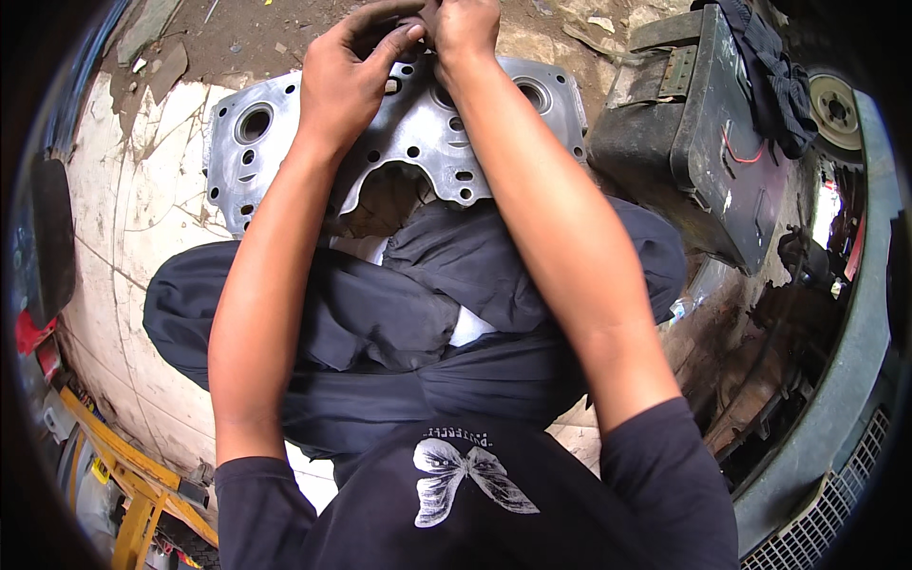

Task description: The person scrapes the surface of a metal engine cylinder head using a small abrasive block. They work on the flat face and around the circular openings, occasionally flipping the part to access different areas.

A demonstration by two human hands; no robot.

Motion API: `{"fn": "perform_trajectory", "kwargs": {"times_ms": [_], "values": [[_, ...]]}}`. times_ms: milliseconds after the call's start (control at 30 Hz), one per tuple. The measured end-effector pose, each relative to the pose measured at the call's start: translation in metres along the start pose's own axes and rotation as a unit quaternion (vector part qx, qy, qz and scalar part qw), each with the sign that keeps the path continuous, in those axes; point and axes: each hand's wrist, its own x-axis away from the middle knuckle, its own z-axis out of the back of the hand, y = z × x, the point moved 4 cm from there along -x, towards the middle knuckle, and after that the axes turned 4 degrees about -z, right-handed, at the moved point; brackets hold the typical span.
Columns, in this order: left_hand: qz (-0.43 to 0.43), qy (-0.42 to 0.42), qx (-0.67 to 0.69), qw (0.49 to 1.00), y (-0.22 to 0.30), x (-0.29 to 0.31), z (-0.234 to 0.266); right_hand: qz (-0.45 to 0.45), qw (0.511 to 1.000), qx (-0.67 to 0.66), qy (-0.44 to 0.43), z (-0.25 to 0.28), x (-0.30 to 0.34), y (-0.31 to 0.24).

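Observation:
My left hand (353,76) and my right hand (463,30) meet at the top of the view, above the far edge of a grey machined metal engine part (418,123). This flat casting has round bores, several small bolt holes and a curved cutout on the near side. It lies in front of my crossed legs. The left fingers curl forward with the thumb drawn toward them. The right fingers are folded in a fist against the left fingertips. Whatever lies between the two hands is dark and mostly hidden at the frame's upper edge.
To the right stands a scuffed black box (646,123) with a dark cloth (765,76) draped over it. Beyond it is a wheel (836,109). A curved grey panel (817,399) runs along the right. Yellow metal framing (133,494) is at lower left, beside pale floor tiles (133,275).

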Motion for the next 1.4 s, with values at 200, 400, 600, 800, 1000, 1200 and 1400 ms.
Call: {"fn": "perform_trajectory", "kwargs": {"times_ms": [200, 400, 600, 800, 1000, 1200, 1400], "values": [[0.025, 0.018, 0.017, 0.999, 0.001, 0.002, 0.02, 0.048, 0.97, 0.071, -0.23, 0.02, 0.047, -0.029], [0.118, -0.042, -0.025, 0.992, 0.02, 0.005, 0.013, -0.044, 0.944, 0.007, -0.328, 0.055, 0.103, -0.065], [0.163, -0.032, 0.056, 0.985, 0.026, -0.004, 0.034, 0.006, 0.947, 0.13, -0.295, 0.035, 0.071, -0.063], [0.184, -0.084, -0.019, 0.979, 0.026, -0.002, 0.057, -0.01, 0.937, 0.107, -0.332, 0.026, 0.064, -0.062], [0.195, -0.118, -0.052, 0.972, 0.031, -0.001, 0.053, 0.071, 0.905, 0.248, -0.337, 0.018, 0.07, -0.071], [0.196, -0.101, -0.206, 0.953, 0.05, 0.006, 0.097, 0.026, 0.893, 0.22, -0.392, 0.007, 0.092, -0.075], [0.218, -0.106, -0.397, 0.885, 0.066, 0.041, 0.148, 0.102, 0.864, 0.228, -0.438, -0.013, 0.135, -0.068]]}}
